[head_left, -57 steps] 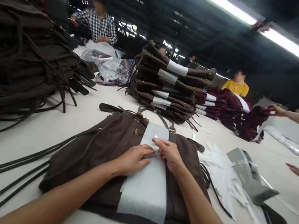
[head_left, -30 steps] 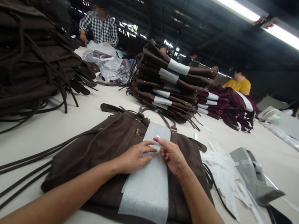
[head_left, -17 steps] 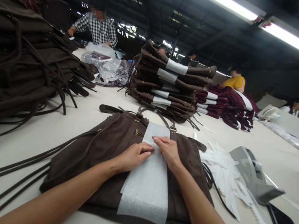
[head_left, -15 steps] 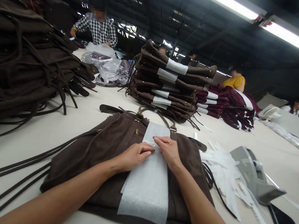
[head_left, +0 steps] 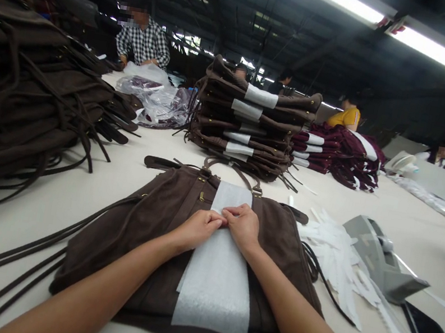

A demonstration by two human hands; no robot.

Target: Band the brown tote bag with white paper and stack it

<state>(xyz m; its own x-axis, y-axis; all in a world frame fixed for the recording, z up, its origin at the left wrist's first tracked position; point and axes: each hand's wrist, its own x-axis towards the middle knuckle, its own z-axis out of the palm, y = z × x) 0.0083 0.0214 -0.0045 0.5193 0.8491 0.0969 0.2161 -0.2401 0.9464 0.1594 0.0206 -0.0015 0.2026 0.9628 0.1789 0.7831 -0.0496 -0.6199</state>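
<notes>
A dark brown bag lies flat on the pale table in front of me. A white foam strip runs lengthwise over its middle. My left hand and my right hand rest side by side on the strip's upper part, fingertips meeting and pinching it near the bag's top. The bag's long dark straps trail off to the left.
A tall pile of brown bags fills the left. A stack of brown bags with white strips stands ahead, maroon bags beside it. White strips and a grey tape dispenser lie right. Other people work at the far side.
My two hands have drawn together on the strip, fingers curling until the fingertips meet. The view has shifted slightly.
</notes>
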